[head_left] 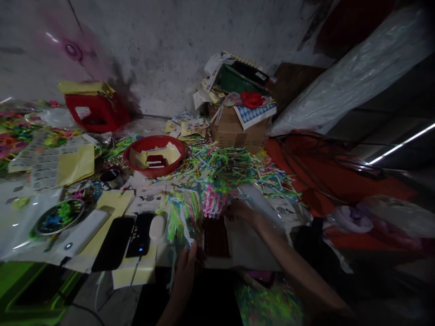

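Note:
My left hand (186,262) is at the table's front edge, fingers closed at the lower end of a white strip (185,224). That strip lies over a clear bag of green and yellow pieces (175,213). My right hand (239,212) has its fingers bent together at the right side of a bunch of pink and white pieces (213,201); what they pinch is hidden in the dim light. Between my hands lies a dark red rectangular tray or mould (216,239), just below the pink bunch.
Behind my hands spreads a heap of thin colourful sticks (234,163). A red basin (129,156) holds paper and a dark red block. Left are two phones (113,242), a white power bank (83,233) and a metal bowl (44,228). A cardboard box (234,131) stands behind.

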The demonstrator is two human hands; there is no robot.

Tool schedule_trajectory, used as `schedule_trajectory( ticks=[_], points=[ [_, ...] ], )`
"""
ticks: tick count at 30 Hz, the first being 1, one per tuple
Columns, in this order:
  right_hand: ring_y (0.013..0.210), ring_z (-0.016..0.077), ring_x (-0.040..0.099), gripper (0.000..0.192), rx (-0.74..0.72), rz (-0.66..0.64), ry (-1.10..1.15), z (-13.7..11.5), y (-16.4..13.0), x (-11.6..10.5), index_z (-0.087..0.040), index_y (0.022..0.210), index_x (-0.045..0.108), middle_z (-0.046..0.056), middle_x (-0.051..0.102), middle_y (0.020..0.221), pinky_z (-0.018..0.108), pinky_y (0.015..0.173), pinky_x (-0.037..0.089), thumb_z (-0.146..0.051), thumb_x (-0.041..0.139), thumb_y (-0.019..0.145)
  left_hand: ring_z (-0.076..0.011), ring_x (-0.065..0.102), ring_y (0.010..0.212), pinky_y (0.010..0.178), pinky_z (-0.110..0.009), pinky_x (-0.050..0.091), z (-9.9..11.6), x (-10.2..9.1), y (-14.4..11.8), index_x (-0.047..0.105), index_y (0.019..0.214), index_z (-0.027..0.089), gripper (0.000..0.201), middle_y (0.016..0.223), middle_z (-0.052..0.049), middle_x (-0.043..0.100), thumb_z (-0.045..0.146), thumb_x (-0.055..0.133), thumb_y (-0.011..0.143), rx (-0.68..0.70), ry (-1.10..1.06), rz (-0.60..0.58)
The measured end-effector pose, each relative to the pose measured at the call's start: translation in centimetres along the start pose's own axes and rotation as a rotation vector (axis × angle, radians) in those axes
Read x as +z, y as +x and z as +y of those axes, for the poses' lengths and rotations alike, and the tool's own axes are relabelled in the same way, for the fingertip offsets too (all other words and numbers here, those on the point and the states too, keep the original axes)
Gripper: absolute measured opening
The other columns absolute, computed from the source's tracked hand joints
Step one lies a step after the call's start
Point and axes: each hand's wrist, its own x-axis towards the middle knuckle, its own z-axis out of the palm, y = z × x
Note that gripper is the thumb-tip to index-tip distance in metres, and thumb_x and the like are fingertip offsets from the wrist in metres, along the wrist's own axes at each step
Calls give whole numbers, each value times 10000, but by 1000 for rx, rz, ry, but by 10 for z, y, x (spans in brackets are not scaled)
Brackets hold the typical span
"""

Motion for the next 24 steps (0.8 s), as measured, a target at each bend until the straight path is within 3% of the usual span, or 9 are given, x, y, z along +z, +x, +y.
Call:
schedule_trajectory(
  ticks=[3,6,10,13,17,20,24],
  points=[
    [402,108,509,388,-1,-27,6,6,-3,0,-159,453,576,-3,531,401,218,453,397,-388,598,766,-160,604,483,454,-263,504,-1,8,-1,579,904,174,562,642,-17,649,687,370,814,-38,-144,-149],
    [427,111,527,415,-1,-29,23,11,-15,9,-159,515,593,15,578,457,214,441,406,-458,548,799,-125,547,390,374,-219,444,-3,10,-1,577,1013,160,590,577,17,619,690,425,801,-49,-218,-242],
    [504,111,551,442,-34,-108,89,2,-49,41,-158,729,688,40,668,635,212,451,417,-531,474,832,-177,651,690,688,-273,543,-7,6,-1,655,957,181,496,699,-31,690,628,503,803,34,-59,-289],
    [629,120,598,376,-128,-295,292,-12,-77,75,-177,940,694,26,695,796,233,584,480,-492,531,815,-233,629,987,921,-324,475,-6,4,-4,656,1062,178,506,970,-71,722,595,496,824,96,9,-456],
    [817,165,638,281,-158,-218,425,-22,-98,101,-189,906,704,9,706,858,274,784,491,-371,701,692,-243,563,1144,1014,-359,405,-10,2,-9,585,1209,171,446,1205,-71,654,447,450,886,106,57,-674],
    [768,186,650,262,-106,-140,436,-15,-96,91,-180,840,726,31,717,810,294,725,512,-395,686,695,-237,553,1161,1019,-366,400,-22,-7,-6,536,1250,180,436,1259,-78,618,315,514,836,124,217,-626],
    [701,227,662,308,-5,170,443,7,-77,54,-148,719,715,85,715,722,348,681,537,-448,653,685,-224,528,1193,1010,-354,405,-31,-36,0,501,1253,182,427,1321,-100,554,264,488,834,164,574,-354]
  ],
)
